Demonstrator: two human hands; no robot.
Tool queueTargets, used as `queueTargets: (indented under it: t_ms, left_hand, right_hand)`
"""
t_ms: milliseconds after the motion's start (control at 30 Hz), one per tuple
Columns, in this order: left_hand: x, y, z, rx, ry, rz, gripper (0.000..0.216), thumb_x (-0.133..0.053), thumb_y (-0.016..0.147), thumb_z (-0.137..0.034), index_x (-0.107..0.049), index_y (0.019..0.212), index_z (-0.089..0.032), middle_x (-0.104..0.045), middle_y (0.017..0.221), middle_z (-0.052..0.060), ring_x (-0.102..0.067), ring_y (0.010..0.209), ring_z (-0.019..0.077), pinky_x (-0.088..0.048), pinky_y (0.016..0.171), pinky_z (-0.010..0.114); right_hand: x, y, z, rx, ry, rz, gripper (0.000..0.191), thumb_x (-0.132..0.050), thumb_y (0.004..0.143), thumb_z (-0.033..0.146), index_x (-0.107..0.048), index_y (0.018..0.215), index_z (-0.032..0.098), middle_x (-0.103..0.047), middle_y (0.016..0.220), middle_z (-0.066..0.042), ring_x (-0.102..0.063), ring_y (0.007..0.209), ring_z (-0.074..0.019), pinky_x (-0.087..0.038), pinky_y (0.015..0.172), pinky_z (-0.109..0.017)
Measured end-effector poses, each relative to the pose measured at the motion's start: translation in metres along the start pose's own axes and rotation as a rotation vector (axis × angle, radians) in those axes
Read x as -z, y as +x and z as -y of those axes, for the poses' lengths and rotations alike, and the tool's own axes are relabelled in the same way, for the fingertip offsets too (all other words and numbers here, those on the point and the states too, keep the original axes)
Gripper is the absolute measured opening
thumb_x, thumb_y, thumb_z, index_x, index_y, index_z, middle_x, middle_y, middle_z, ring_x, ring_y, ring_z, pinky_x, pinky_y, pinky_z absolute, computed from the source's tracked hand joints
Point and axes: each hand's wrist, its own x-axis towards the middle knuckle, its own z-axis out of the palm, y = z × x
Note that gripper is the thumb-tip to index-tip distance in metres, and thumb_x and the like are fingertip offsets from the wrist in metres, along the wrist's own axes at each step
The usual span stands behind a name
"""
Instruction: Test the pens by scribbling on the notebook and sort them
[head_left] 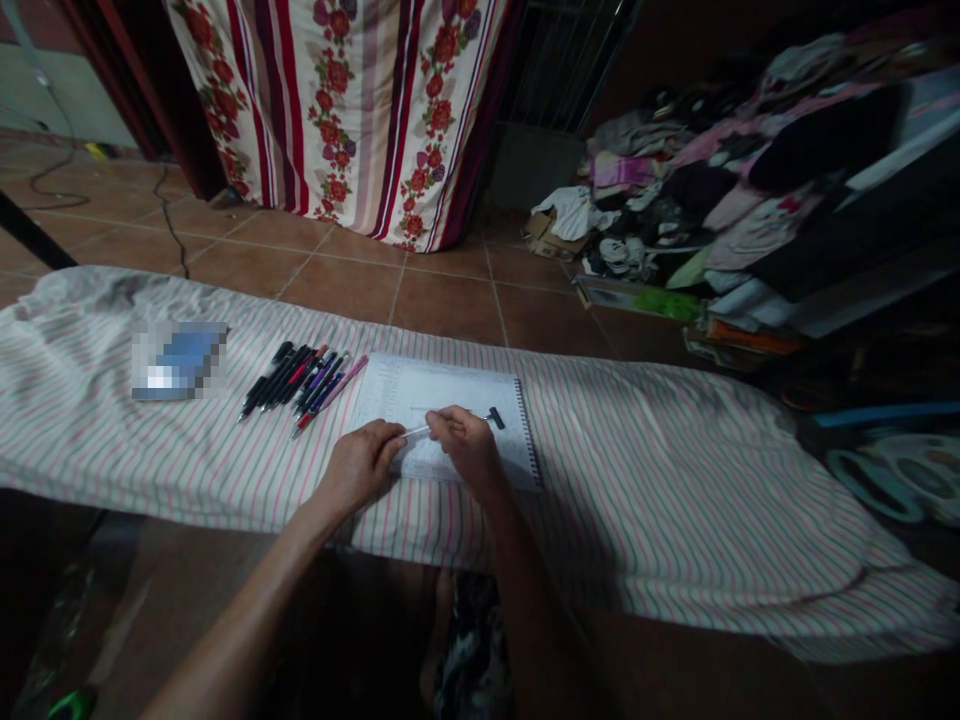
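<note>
Between my two hands is a thin white tube (415, 432), which looks like part of a pen, held over the open notebook (450, 385). My left hand (361, 465) pinches its left end, low over the page. My right hand (469, 450) is closed on its right end, with fingertips together. A small black piece (496, 418), perhaps a pen cap or clip, lies on the page just beyond my right hand. Another thin pale piece (420, 408) rests on the paper behind my fingers. Handwriting, too small to read, covers the page; a spiral binding runs along its right side.
Several pens (300, 380) lie in a bunch left of the notebook. Farther left is a blurred-out bluish object (184, 360). Striped cloth (660, 470) covers the long surface. A floral curtain (360, 110) hangs behind; a clothes pile (675, 190) stands at right.
</note>
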Motion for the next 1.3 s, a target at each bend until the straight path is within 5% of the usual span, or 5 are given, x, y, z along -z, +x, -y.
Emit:
queueTargets:
  t_ms: [300, 500, 733, 1167, 1300]
  left_hand:
    - [0.002, -0.001, 0.007, 0.010, 0.054, 0.079, 0.028, -0.039, 0.088, -0.030, -0.062, 0.097, -0.016, -0.066, 0.088, 0.007, -0.061, 0.081, 0.0183, -0.044, 0.071, 0.027]
    - [0.003, -0.001, 0.006, 0.036, 0.058, 0.071, 0.028, -0.038, 0.088, -0.030, -0.061, 0.097, -0.015, -0.066, 0.091, 0.007, -0.061, 0.083, 0.0185, -0.044, 0.072, 0.027]
    - [0.001, -0.002, 0.006, 0.012, 0.065, 0.065, 0.028, -0.038, 0.089, -0.030, -0.061, 0.096, -0.016, -0.065, 0.089, 0.006, -0.061, 0.083, 0.0179, -0.044, 0.073, 0.027]
    - [0.006, 0.000, 0.007, 0.032, 0.085, 0.055, 0.027, -0.039, 0.088, -0.029, -0.061, 0.096, -0.016, -0.067, 0.090, 0.007, -0.062, 0.082, 0.0186, -0.044, 0.071, 0.027]
    - [0.006, -0.001, 0.008, 0.015, 0.088, 0.043, 0.027, -0.039, 0.088, -0.030, -0.061, 0.097, -0.016, -0.066, 0.089, 0.006, -0.062, 0.081, 0.0180, -0.045, 0.070, 0.027]
  right_hand:
    - [0.001, 0.001, -0.001, 0.000, 0.064, 0.086, 0.013, -0.059, 0.064, 0.030, -0.058, 0.068, 0.018, -0.049, 0.052, 0.005, -0.044, 0.048, -0.0088, -0.033, 0.047, -0.022]
    - [0.001, 0.000, 0.005, -0.094, 0.162, 0.121, 0.041, -0.059, 0.064, 0.038, -0.053, 0.100, 0.018, -0.059, 0.077, -0.001, -0.051, 0.054, -0.0097, -0.032, 0.043, -0.020]
    - [-0.001, 0.002, -0.003, -0.045, -0.051, 0.061, 0.025, -0.055, 0.070, 0.042, -0.054, 0.062, 0.018, -0.054, 0.051, 0.003, -0.042, 0.043, -0.0078, -0.033, 0.045, -0.022]
    - [-0.001, -0.001, 0.006, -0.073, 0.108, 0.116, 0.033, -0.056, 0.067, 0.034, -0.054, 0.095, 0.018, -0.055, 0.059, 0.005, -0.046, 0.048, -0.0090, -0.030, 0.042, -0.020]
    - [-0.002, -0.001, 0.003, -0.107, 0.050, 0.084, 0.025, -0.055, 0.070, 0.041, -0.056, 0.077, 0.017, -0.057, 0.055, 0.002, -0.043, 0.043, -0.0076, -0.032, 0.042, -0.021]
